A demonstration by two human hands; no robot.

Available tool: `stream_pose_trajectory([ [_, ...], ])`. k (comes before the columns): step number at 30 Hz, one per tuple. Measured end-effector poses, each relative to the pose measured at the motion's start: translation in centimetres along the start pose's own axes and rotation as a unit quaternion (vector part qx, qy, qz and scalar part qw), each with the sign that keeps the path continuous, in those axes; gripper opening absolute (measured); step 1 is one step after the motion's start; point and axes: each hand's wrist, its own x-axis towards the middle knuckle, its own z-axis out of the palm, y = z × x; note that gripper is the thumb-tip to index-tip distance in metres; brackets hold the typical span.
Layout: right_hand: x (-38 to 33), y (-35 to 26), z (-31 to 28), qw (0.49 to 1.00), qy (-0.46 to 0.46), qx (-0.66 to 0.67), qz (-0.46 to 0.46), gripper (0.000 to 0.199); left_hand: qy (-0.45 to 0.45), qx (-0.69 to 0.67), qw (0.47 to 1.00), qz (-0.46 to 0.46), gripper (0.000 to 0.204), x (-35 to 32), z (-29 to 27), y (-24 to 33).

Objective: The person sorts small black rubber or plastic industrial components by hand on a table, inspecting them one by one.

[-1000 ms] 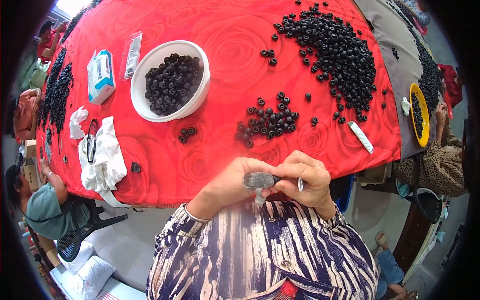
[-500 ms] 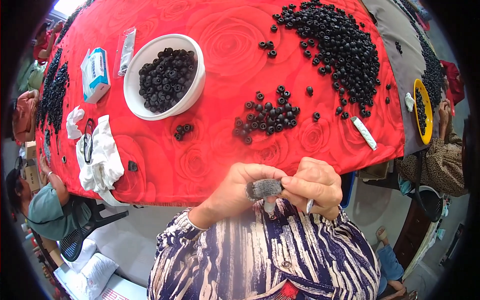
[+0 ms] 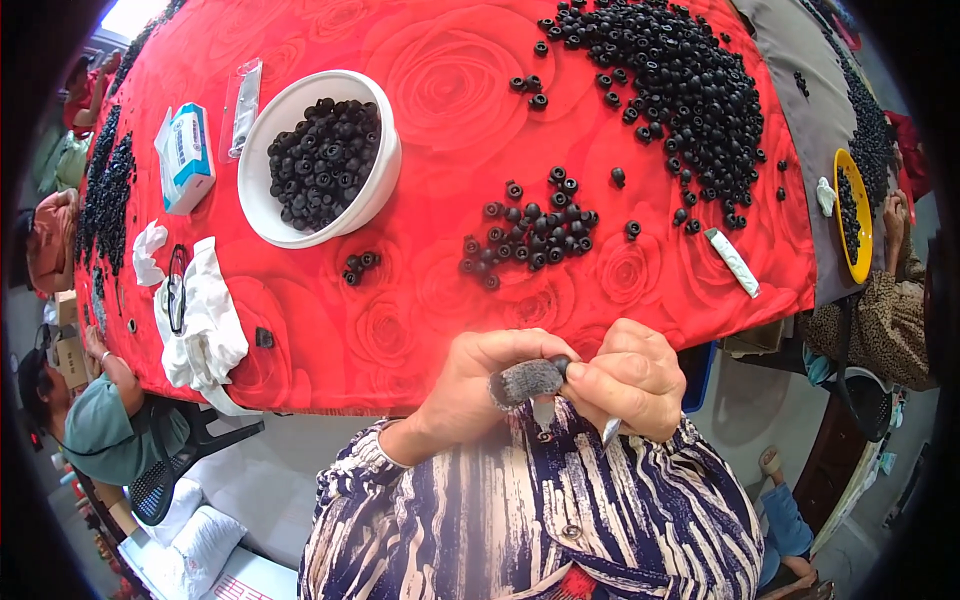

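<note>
Close in front of my chest, my left hand (image 3: 480, 375) pinches a small black round piece (image 3: 561, 366) between its fingers. A dark grey, fuzzy, dust-covered finger cover (image 3: 530, 383) wraps one finger of that hand. My right hand (image 3: 635, 380) is closed beside it, its thumb pressed near the black piece. A thin, silvery, pointed tool (image 3: 611, 430) sticks out below the right fingers; the rest of it is hidden in the hand. Beyond my hands lies a loose cluster of black round pieces with holes (image 3: 540, 232).
A white bowl (image 3: 388, 190) of black pieces stands on the red rose-patterned cloth (image 3: 440, 60). A large black heap (image 3: 700, 120) lies far right, near a white-handled strip (image 3: 733, 263). At left are a tissue pack (image 3: 186, 160), white cloth (image 3: 205, 330) and glasses (image 3: 177, 290). Other people sit around the table.
The black piece now shows more between my fingers, and both hands have tilted slightly. The view has shifted a little; things on the table stay in place.
</note>
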Motion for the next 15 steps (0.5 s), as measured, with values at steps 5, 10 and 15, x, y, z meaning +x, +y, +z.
stream_pose_trajectory([
  [5,-0.12,0.37,0.27,1.0,0.008,-0.01,-0.003,0.036,0.014,0.013,1.0,0.007,0.019,0.24,-0.16,-0.06],
  [10,-0.46,0.54,0.58,1.0,0.016,-0.008,0.015,0.035,0.025,0.004,1.0,-0.014,0.019,0.46,-0.64,-0.15],
  [15,-0.43,0.4,0.64,0.999,0.0,-0.006,0.05,0.038,0.026,-0.047,0.997,-0.059,0.018,0.53,-0.97,-0.36],
])
